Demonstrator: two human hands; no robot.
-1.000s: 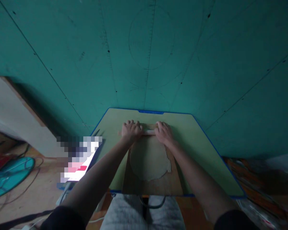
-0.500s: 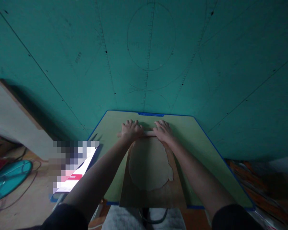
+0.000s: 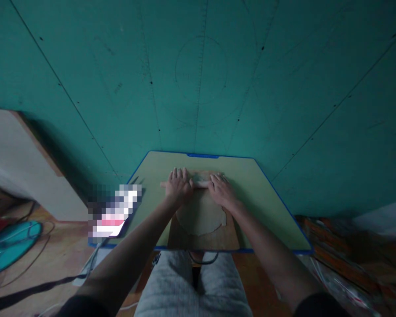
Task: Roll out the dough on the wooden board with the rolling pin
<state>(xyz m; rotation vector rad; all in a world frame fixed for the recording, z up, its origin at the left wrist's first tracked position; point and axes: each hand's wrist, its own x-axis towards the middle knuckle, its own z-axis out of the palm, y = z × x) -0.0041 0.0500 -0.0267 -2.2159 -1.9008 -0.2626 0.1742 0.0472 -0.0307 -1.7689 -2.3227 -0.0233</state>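
A wooden rolling pin [image 3: 201, 184] lies crosswise over the far part of a flat sheet of pale dough [image 3: 201, 215]. My left hand [image 3: 178, 185] holds the pin from above near its left end, fingers reaching forward over it. On the right, my right hand [image 3: 221, 188] is closed over the pin, hiding that end. The dough has an uneven edge and rests on a wooden board [image 3: 201, 243]. Beyond the pin, the dough's far edge is hard to make out.
The board sits on a pale folding table [image 3: 264, 211] with a blue rim, against a green wall [image 3: 198, 79]. A lit, pixelated screen [image 3: 115, 215] stands at the table's left. A white panel [image 3: 26, 167] leans at the left; a dark strap [image 3: 36, 289] hangs lower left.
The pin and both hands have come slightly nearer over the dough, and the left fingers are straighter. More of the board's far end shows. The view has shifted, revealing more of my legs.
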